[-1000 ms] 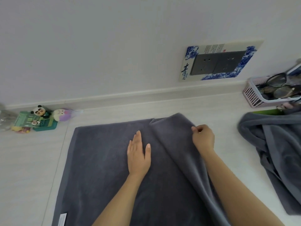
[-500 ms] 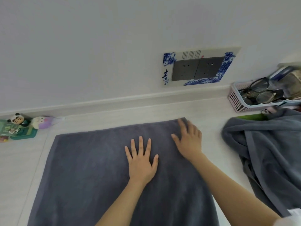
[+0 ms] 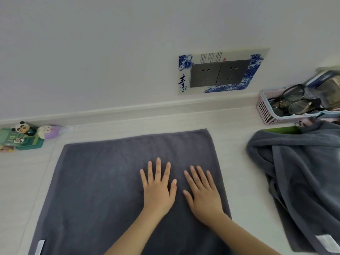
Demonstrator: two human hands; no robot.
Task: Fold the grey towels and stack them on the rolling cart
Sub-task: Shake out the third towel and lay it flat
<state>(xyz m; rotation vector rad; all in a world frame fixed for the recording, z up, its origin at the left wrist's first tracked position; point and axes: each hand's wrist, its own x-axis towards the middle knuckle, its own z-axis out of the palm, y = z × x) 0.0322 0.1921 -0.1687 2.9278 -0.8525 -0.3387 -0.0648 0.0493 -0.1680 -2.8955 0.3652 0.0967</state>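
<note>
The person's left hand (image 3: 158, 188) and right hand (image 3: 202, 196) are lying flat, side by side, on the spread grey towel (image 3: 103, 190), fingers straight and splayed, palms pressing the cloth and grasping nothing. The towel is lying as a broad, nearly square sheet in the middle of the pale wood-grain surface (image 3: 24, 181), its far edge running close to the back edge by the wall, and both hands are sitting toward its right edge.

The main risk appears to be the layers creeping. If the palms are pushing sideways rather than straight down, the soft pile will likely be dragging the cloth along and throwing the edges out of line, which would be giving a crooked fold and, later, a leaning stack. Pressing only on the right side may also be leaving ripples on the left half. The unfolded towel (image 3: 301, 181), heaped toward the right edge of the surface, is hanging partly off the near side and could be sliding off under its own weight.

The fabric is looking thick, matte and plush, limp rather than stiff, with a white care label (image 3: 40, 247) showing at the near left corner. The pink basket (image 3: 265, 109) at the back right corner is rigid, slotted plastic. The rolling cart is not showing in view.
</note>
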